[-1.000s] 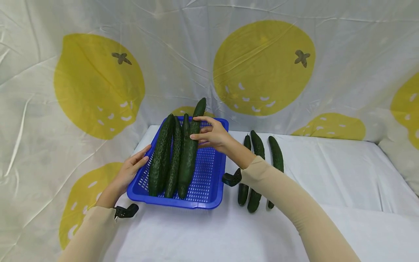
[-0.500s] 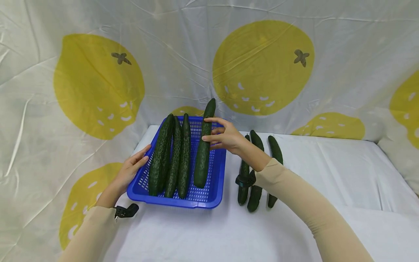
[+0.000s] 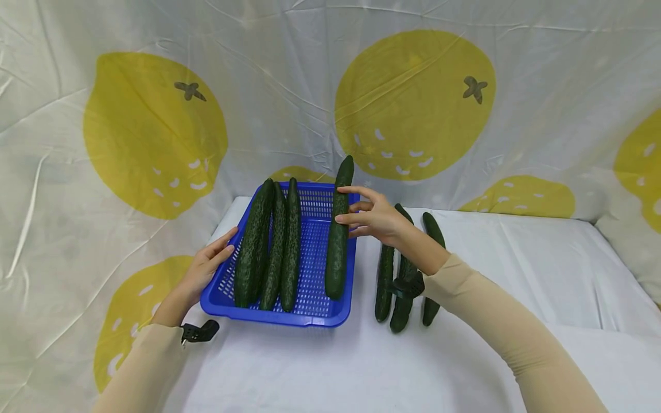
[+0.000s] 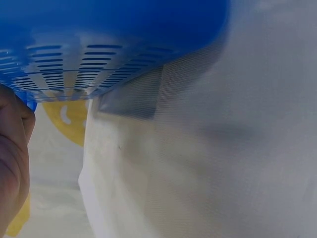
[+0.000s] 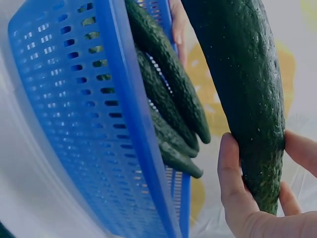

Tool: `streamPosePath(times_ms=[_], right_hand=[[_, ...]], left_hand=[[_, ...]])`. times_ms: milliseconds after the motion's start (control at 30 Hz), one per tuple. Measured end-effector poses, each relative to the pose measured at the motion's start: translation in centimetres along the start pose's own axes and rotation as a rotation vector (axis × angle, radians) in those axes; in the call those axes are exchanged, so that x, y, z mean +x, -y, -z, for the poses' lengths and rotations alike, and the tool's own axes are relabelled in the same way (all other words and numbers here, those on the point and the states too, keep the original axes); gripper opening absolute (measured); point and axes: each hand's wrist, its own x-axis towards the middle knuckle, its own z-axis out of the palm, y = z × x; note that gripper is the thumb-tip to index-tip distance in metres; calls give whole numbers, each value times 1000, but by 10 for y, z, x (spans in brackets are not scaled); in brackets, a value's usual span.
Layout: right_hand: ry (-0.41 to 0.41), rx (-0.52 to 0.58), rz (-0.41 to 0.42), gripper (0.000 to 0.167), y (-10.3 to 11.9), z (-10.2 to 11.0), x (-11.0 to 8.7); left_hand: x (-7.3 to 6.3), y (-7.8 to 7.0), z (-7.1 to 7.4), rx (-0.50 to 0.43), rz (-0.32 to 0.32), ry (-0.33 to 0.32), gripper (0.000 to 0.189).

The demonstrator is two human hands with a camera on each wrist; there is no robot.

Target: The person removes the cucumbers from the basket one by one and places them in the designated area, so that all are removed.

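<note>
In the head view my right hand (image 3: 376,221) grips a long dark green cucumber (image 3: 337,258) between thumb and fingers. The cucumber hangs over the right part of a blue plastic basket (image 3: 273,317), its far end reaching past the back rim. Several more cucumbers (image 3: 292,246) lie side by side in the basket's left half. My left hand (image 3: 203,267) holds the basket's left rim. From the right wrist the held cucumber (image 5: 245,84) shows beside the basket rim (image 5: 133,109), with fingers (image 5: 233,178) round its lower end. The left wrist view shows the basket's slotted side (image 4: 94,59).
Three cucumbers lie on the white cloth right of the basket: a left one (image 3: 384,287), a middle one (image 3: 401,312) and a right one (image 3: 434,229). My right forearm passes over them. A lemon-print cloth (image 3: 279,86) hangs behind the table (image 3: 542,269).
My right hand has lifted the cucumber away from the others in the basket and carried it right, towards the right rim. The left hand and the basket have stayed put.
</note>
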Motion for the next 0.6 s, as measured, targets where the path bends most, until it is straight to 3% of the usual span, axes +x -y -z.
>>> streamPosePath(times_ms=[600], right_hand=[[-18, -42, -8, 66, -7, 37, -24]], left_hand=[[-2, -3, -1, 4, 6, 16, 55]])
